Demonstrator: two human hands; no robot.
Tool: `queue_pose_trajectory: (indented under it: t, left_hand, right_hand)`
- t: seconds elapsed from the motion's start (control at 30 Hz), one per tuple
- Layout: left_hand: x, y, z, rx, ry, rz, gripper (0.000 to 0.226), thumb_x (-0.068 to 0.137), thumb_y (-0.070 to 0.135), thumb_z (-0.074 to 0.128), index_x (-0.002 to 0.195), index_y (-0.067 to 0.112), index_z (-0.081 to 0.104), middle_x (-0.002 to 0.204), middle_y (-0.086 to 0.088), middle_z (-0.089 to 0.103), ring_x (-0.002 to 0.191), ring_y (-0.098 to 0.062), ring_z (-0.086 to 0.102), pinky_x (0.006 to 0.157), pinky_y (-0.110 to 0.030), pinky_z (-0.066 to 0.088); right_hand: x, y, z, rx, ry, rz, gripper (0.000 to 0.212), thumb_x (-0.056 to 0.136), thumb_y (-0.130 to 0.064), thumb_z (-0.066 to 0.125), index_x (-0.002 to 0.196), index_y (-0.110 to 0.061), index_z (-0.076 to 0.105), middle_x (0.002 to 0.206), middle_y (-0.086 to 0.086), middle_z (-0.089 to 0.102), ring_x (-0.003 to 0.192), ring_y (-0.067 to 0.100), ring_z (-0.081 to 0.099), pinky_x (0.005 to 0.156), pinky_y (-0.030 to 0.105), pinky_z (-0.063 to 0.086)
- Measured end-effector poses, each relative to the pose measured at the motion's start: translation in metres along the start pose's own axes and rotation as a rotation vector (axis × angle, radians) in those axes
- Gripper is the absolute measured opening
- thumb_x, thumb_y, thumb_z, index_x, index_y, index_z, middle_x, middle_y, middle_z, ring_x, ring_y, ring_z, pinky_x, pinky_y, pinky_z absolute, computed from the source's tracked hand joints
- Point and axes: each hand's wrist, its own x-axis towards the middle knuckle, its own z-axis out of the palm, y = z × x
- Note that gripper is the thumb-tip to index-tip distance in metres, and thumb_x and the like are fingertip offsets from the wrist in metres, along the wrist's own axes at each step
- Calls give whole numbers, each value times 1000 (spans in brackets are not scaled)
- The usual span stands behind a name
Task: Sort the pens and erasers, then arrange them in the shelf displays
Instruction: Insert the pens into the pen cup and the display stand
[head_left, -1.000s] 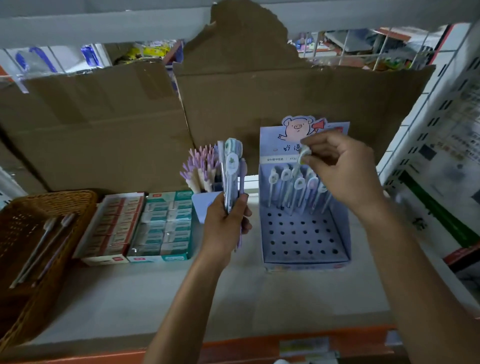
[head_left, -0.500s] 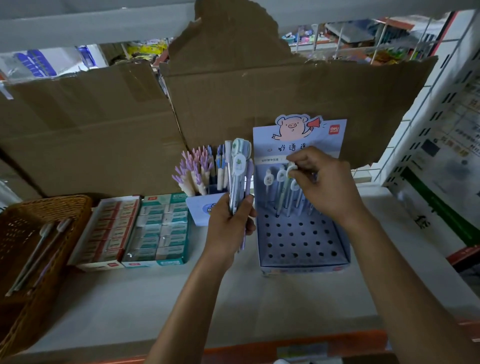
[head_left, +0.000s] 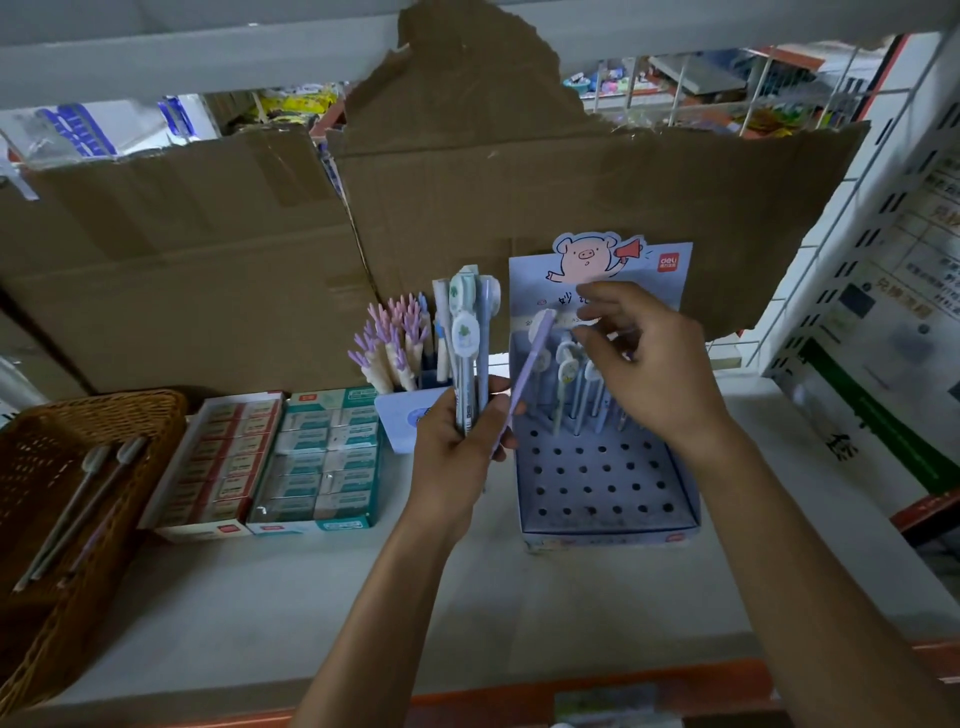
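Cardboard (head_left: 467, 182) behind; right hand's (head_left: 655, 375) loose, seemingly empty fingers (head_left: 602, 290) screen the display box (head_left: 597, 484); left hand (head_left: 457, 453) grips pens (head_left: 466, 332).

A pale grey shelf (head_left: 467, 623) with an orange front edge (head_left: 519, 696) sits under a second grey shelf board (head_left: 208, 47) that runs across the top of the view. Its back is closed off by two overlapping brown cardboard sheets (head_left: 182, 260) with a torn upper edge, above which a white wire grid (head_left: 779, 88) and blurred colourful goods (head_left: 296, 104) show. At the right stands a white perforated panel (head_left: 878, 208) bearing a printed sheet (head_left: 924, 312), and the light is dim and even.
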Motion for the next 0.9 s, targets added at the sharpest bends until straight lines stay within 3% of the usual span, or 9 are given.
queue_pose_trajectory:
  t: [0.17,0.27,0.4,0.47,0.53,0.67,0.8,0.9]
  left_hand:
    - [-1,0,-2,55,11,12,11,88,6,61,83,17,62,58,12,62,53,-2,55,54,-18,46]
    - [-2,0,-1,69,8,27,14,87,5,63,80,17,62,53,13,59,50,-1,53,52,-16,44]
    - [-3,0,-1,27,36,4,11,89,9,61,85,19,63,69,11,65,65,-2,59,57,-16,49]
    - [-3,-1,-2,0,67,-31,9,93,13,56,89,19,61,83,0,66,76,-9,64,59,-17,51]
    - [-1,-2,-5,-28,126,-70,8,95,17,53,91,15,60,79,-1,65,70,-8,64,59,-19,52]
    - [1,-5,-9,-20,199,-77,14,97,17,50,91,6,56,61,0,51,49,-7,49,49,-19,45]
    - [-1,-4,-7,28,198,-51,16,97,18,51,82,12,52,54,3,44,46,-7,40,45,-19,37]
    - [-2,-4,-3,10,166,-72,9,97,17,50,92,11,53,59,2,45,48,-6,40,45,-20,37]
  right_hand:
    - [2,-8,2,250,-47,150,23,86,-13,66,109,-13,65,99,3,70,87,14,68,81,38,57]
    - [3,-12,4,287,-61,156,17,83,-12,69,99,-15,66,91,3,71,79,14,69,76,37,58]
    - [7,-17,4,340,-48,181,20,82,-5,69,100,-13,65,87,-2,70,78,11,69,79,33,57]
    - [11,-19,-3,406,33,195,21,81,-3,70,97,-14,62,85,-7,70,76,11,70,76,28,57]
    - [14,-21,-12,445,117,185,21,79,-3,71,88,-18,60,82,-9,70,75,10,70,72,26,57]
    - [16,-20,-21,388,157,102,25,79,-3,72,81,-24,60,81,-10,70,77,7,70,72,23,55]
    - [14,-13,-14,249,148,45,21,79,-5,72,83,-21,60,83,-9,67,80,2,68,76,17,53]
    - [9,-5,1,126,82,-8,12,81,-6,71,90,-10,64,84,-3,68,82,2,65,77,16,53]
